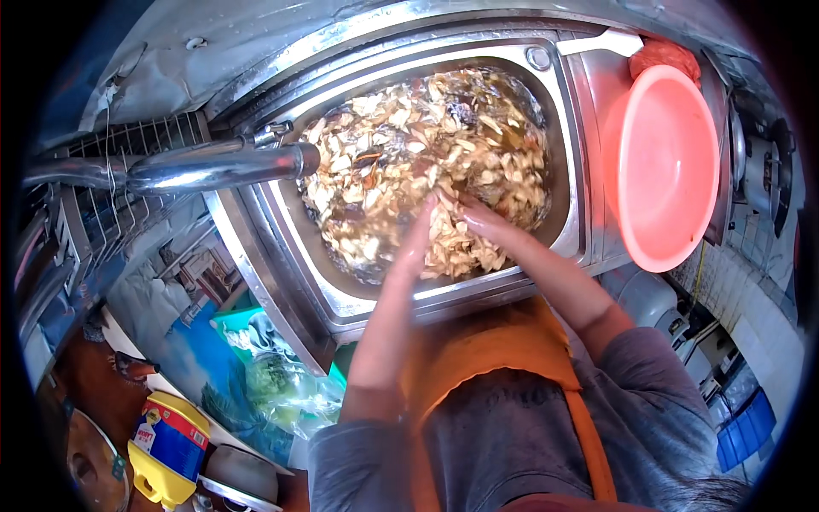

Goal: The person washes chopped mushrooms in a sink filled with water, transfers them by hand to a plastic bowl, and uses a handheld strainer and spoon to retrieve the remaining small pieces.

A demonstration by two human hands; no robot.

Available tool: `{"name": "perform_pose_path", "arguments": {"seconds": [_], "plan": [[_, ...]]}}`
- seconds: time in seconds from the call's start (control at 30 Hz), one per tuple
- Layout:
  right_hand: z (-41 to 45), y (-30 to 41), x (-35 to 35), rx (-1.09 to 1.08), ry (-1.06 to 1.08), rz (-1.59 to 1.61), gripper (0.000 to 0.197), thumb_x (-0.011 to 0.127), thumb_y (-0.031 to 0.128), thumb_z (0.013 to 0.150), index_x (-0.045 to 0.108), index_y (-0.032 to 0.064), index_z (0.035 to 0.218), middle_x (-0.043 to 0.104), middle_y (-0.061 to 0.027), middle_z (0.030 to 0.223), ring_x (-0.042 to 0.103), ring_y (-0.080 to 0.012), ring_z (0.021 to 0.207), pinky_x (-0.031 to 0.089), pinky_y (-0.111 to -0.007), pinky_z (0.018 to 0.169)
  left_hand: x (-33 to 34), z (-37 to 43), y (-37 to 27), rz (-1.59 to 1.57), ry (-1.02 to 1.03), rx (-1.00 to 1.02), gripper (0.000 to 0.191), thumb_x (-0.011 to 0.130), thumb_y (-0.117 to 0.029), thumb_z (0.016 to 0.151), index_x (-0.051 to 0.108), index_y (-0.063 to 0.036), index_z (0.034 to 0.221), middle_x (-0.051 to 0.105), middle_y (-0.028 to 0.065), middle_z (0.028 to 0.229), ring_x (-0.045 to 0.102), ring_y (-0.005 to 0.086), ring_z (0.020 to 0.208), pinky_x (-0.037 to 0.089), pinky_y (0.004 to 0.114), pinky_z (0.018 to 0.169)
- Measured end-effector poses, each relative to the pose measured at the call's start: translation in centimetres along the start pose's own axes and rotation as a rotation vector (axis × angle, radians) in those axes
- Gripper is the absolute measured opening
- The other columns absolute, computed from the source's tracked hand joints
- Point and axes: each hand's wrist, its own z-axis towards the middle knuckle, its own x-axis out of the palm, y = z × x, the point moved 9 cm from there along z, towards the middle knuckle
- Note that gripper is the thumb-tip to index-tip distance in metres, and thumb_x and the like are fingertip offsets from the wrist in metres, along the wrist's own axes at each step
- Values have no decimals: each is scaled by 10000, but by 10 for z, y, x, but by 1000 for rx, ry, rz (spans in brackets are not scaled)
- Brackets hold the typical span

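A stainless steel sink holds murky water crowded with many pale, thin pieces of food, some darker and orange bits among them. My left hand and my right hand reach into the sink near its middle, fingertips close together and partly among the pieces. Between my wrists lies a heap of the pale pieces. Both hands are blurred, and I cannot tell whether their fingers close on any pieces. A metal faucet pipe extends over the sink's left side.
A pink plastic basin stands tilted at the right, beside a red plastic bag and a white-handled tool. A wire rack is at the left. Below left are a yellow jug, a pot and bagged greens.
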Motion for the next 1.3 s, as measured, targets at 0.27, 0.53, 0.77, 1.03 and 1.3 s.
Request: {"name": "perform_pose_path", "arguments": {"seconds": [0.27,0.53,0.77,1.03,1.3], "plan": [[-85,141,9,-845,-669,-501,371,708,381,698,613,77,886,477,-107,883,494,-267,813,427,-383,696,11,26,-54,-553,157,409,362,398,-346,927,478,-62,1137,535,78,982,528,146,891,453,260,789],[-17,127,-21,-685,-694,-347,178,581,236,801,596,59,816,599,-119,807,579,-267,739,472,-376,692,-17,47,-51,-528,88,619,306,405,-216,940,498,-11,1148,563,69,996,559,142,876,469,249,777],[-23,124,-14,-827,-643,-465,141,595,76,734,584,90,874,605,-95,813,584,-232,737,493,-343,706,-4,13,-93,-273,-37,664,311,388,-168,941,444,6,1194,545,83,989,535,125,792,476,246,718],[-1,86,-46,-534,-740,-975,557,532,50,764,366,6,1294,460,-209,1190,383,-308,1172,380,-476,912,26,-13,-97,1671,-445,658,760,608,-56,711,279,-166,1387,154,229,1433,119,424,1326,188,560,1054],[72,-17,-32,61,-15,-650,496,541,79,785,383,2,1249,503,-199,1140,476,-299,1060,436,-429,834,-42,74,-43,1479,106,281,621,585,-159,752,351,-113,1326,277,242,1347,226,397,1267,301,504,1002]]}}
